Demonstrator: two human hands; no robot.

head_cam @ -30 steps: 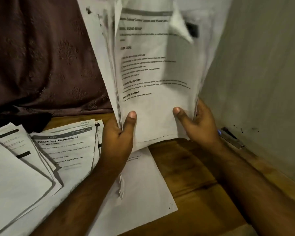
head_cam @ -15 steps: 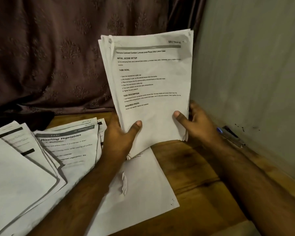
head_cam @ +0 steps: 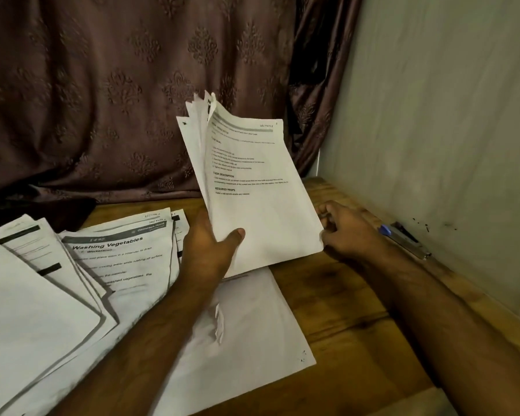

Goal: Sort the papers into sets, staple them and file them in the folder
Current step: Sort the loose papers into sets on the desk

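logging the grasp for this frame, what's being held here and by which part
The left hand holds the sheaf of papers at its lower left edge, thumb across the front page. The right hand is at the lower right corner; its grip there cannot be told.

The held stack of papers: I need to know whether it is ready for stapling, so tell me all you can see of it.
The held stack of papers is a set of white printed sheets, top page headed by a grey bar, with bold headings such as "TASK DESCRIPTION". It stands tilted above the wooden table. The left hand grips its lower left edge, thumb on the front. The right hand is at its lower right corner. The upper left corners fan apart, not squared.
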